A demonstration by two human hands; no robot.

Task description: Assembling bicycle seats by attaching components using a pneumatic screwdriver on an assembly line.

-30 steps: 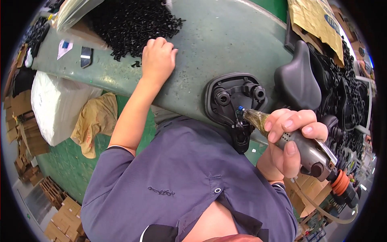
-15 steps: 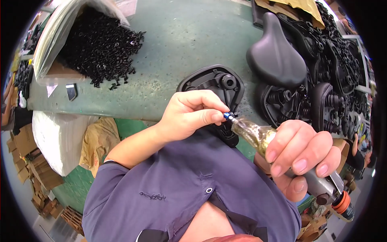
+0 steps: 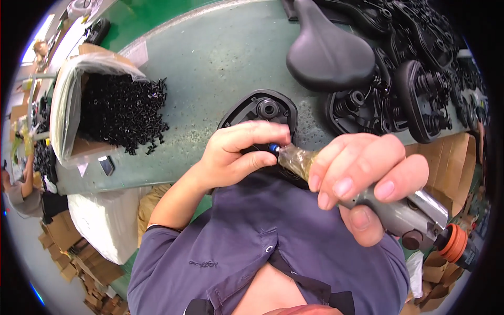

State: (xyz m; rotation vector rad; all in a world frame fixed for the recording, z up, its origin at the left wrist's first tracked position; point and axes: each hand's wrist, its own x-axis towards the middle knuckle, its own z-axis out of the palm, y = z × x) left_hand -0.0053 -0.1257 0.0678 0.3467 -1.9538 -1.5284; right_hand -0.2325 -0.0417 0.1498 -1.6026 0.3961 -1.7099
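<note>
My right hand (image 3: 367,184) is closed around a grey air screwdriver (image 3: 391,215) with a clear wrapped nose, held slanting toward my left hand. At the nose's end is a blue bit collar (image 3: 274,148). My left hand (image 3: 231,152) is curved around that collar, thumb and forefinger apart on either side of it; its other fingers are mostly hidden. Just beyond and below my left hand, an upturned black bicycle saddle (image 3: 257,100) lies at the bench's near edge, partly covered by the hand. The screw end at the bit cannot be made out.
A plastic-lined box (image 3: 63,126) lies tipped at the left, spilling black screws (image 3: 126,113) over the green bench (image 3: 210,58). A small dark object (image 3: 106,166) lies near it. A finished-side-up saddle (image 3: 328,52) and several upturned saddles (image 3: 420,100) crowd the right.
My left thumb and forefinger have parted from their pinch on the blue collar. Both hands and the screwdriver have shifted slightly left in view. The whole view has turned.
</note>
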